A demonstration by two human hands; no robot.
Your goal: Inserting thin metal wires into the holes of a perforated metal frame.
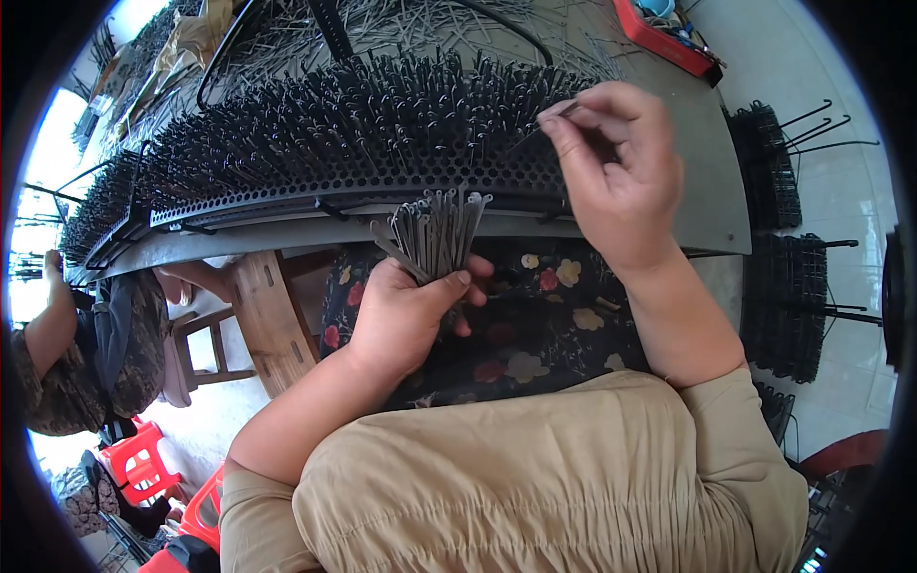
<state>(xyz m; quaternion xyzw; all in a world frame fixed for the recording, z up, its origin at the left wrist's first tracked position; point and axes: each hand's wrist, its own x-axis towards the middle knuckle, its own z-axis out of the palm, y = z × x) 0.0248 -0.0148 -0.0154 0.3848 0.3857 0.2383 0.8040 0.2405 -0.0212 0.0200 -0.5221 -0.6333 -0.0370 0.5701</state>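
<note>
A bundle of rods (437,234) is clamped roughly upright in the left hand (406,310), before the perforated rack (382,186). Near its right end, a piece (570,109) is pinched by the right hand (621,177). Loose rods (573,31) are strewn behind.

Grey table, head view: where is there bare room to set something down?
The widest bare patch of grey table lies between the right hand and the table's right edge, nearer than the red tray. Crowded: the black perforated rack, thick with upright dark rods, and the surface behind it, strewn with loose rods.
</note>
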